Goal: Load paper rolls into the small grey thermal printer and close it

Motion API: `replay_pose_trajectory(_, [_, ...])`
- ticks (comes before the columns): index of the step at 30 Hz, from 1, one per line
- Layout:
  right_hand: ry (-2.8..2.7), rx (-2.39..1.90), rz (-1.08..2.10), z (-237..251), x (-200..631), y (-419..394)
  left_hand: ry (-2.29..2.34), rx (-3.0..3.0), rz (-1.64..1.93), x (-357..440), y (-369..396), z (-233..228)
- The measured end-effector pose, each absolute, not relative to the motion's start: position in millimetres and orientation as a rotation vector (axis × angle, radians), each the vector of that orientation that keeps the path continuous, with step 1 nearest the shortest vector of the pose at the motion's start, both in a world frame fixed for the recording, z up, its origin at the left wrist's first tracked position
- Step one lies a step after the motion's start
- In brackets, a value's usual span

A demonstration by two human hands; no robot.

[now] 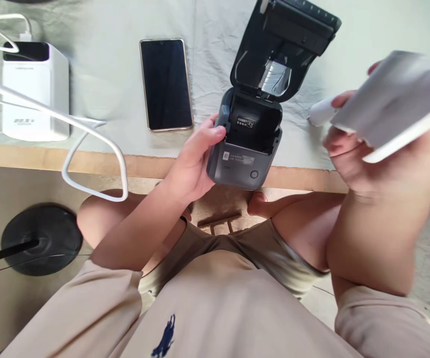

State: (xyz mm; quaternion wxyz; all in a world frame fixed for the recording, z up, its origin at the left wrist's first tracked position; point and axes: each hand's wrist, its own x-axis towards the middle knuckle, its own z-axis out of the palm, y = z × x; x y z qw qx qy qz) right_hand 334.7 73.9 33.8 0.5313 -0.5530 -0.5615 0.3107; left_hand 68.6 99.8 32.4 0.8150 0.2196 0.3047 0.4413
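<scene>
1. A table (88,161) with a wooden front edge runs across the top of the view, draped in a pale, creased cloth (207,44); below the edge there's a tan floor and the person's bare knees.
2. On the cloth: a white power bank (36,94) at far left with a white cable (88,129) looping off the table edge, and a dark phone (166,84) lying flat, face up, between the power bank and the printer.
3. Down on the floor at left, a round black stand base (43,238).
4. The small grey label printer (246,144) sits right at the table's front edge, its base overhanging slightly, its lid (282,44) thrown open and tilted back, paper bay bare.
5. The left hand (194,161) grips the printer's left side, thumb up at the rim of the open bay.
6. The right hand (352,149) is raised off to the printer's right, well apart from it, clutching a blurred flat grey-and-white pack (393,99); a white rounded piece (321,112) shows just past the fingers.
7. Open cloth lies between phone and printer.
</scene>
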Motion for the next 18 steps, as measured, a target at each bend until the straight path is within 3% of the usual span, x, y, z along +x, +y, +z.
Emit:
replay_pose_trajectory(5, [-1.217,-1.297,0.752,4,327,86,0.671,0.471,0.934,70,99,36])
replay_pose_trajectory(18, [-1.739,-1.494,0.375,5,332,83,0.674,0.474,0.939,68,97,32])
